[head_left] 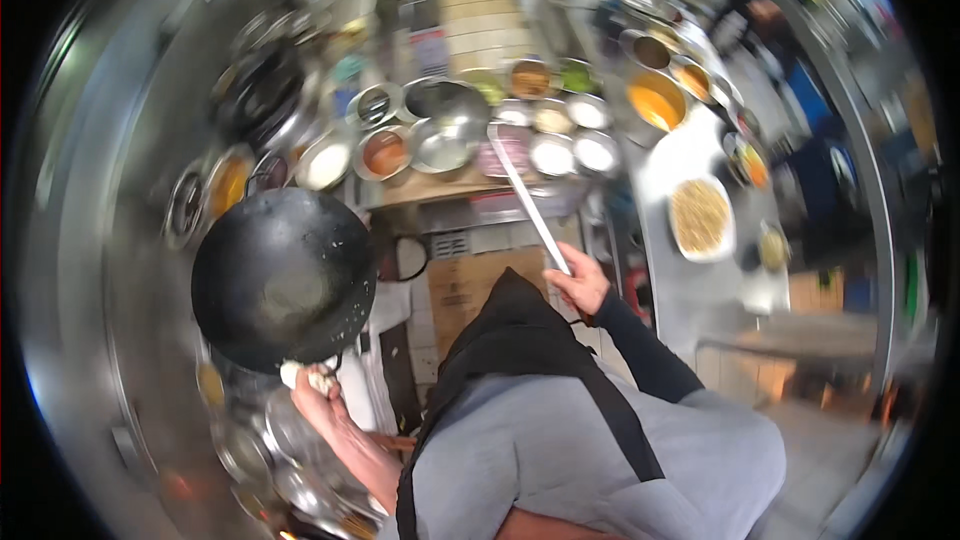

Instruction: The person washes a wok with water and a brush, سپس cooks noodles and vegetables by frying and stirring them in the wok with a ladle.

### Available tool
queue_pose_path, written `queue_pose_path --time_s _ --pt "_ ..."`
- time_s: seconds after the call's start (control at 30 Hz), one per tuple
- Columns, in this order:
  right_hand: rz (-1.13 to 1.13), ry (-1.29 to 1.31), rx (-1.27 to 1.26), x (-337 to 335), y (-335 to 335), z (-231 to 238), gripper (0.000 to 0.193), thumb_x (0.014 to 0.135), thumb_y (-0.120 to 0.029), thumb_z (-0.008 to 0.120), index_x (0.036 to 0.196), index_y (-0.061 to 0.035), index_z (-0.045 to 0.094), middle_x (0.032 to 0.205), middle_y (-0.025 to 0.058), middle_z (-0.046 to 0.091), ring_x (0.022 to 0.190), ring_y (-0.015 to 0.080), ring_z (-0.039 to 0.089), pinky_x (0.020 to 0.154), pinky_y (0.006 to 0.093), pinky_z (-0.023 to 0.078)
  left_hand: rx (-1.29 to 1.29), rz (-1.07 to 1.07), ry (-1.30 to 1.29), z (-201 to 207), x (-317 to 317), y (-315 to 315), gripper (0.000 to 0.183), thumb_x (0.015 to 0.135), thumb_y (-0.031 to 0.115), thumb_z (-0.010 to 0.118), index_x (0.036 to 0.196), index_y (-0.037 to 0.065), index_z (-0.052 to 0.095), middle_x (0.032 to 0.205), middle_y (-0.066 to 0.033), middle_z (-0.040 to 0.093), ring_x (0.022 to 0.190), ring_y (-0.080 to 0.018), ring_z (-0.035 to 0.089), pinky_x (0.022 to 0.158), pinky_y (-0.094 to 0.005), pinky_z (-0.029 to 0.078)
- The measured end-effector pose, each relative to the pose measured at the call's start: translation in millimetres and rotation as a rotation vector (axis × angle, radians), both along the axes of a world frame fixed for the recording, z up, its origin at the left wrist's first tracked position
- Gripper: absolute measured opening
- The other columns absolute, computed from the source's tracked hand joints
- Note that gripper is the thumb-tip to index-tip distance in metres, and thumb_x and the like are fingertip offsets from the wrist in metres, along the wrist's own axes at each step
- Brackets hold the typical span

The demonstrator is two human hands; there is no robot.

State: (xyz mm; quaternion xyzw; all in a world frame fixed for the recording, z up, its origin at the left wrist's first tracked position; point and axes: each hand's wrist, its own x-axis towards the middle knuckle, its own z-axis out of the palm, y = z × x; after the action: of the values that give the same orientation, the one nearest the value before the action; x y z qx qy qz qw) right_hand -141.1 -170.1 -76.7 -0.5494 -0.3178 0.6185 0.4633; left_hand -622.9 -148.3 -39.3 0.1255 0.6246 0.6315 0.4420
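Observation:
My left hand (312, 387) grips the handle of a large black wok (283, 278) through a white cloth and holds it up at the left; the wok looks empty apart from a sheen. My right hand (580, 280) holds the long metal handle of a ladle (527, 202). The ladle reaches forward to the group of steel seasoning bowls (550, 153), with its far end near a pinkish bowl (508, 145). My grey top and black apron fill the lower middle.
A large steel bowl (445, 125) and small bowls of white, orange and brown contents stand ahead. A white plate of fried rice or noodles (701, 217) lies on the right counter, with an orange sauce pot (655, 102) behind it. Steel stove surfaces curve along the left.

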Motion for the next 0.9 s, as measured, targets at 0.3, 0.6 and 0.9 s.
queue_pose_path --time_s 0.3,0.6,0.9 --pt "0.337 -0.275 0.090 -36 155 -20 0.053 0.096 -0.010 0.066 0.146 -0.0052 0.047 0.072 -0.0037 0.051 0.048 0.0053 0.043 0.042 0.0247 0.035 -0.034 0.458 -0.229 -42 -115 -39 0.008 0.086 0.012 0.060 0.081 0.007 0.056 0.064 -0.0025 0.052 0.042 -0.0112 0.043 0.034 -0.0232 0.026" --pt "1.020 0.001 0.315 -311 392 54 0.051 0.098 -0.004 0.057 0.147 -0.0017 0.042 0.089 0.0036 0.056 0.059 0.0070 0.051 0.050 0.0234 0.042 0.195 0.721 -0.531 -148 -107 53 0.007 0.087 0.013 0.060 0.086 0.007 0.056 0.071 -0.0056 0.053 0.047 -0.0183 0.046 0.034 -0.0239 0.029" --pt "1.498 0.093 0.199 -601 381 15 0.014 0.099 -0.014 0.059 0.099 -0.0033 0.049 0.060 0.0032 0.049 0.037 0.0122 0.043 0.033 0.0314 0.035 0.244 0.736 -0.462 -210 -117 134 0.008 0.086 0.012 0.061 0.080 0.008 0.059 0.066 -0.0025 0.053 0.048 -0.0138 0.048 0.038 -0.0251 0.032"
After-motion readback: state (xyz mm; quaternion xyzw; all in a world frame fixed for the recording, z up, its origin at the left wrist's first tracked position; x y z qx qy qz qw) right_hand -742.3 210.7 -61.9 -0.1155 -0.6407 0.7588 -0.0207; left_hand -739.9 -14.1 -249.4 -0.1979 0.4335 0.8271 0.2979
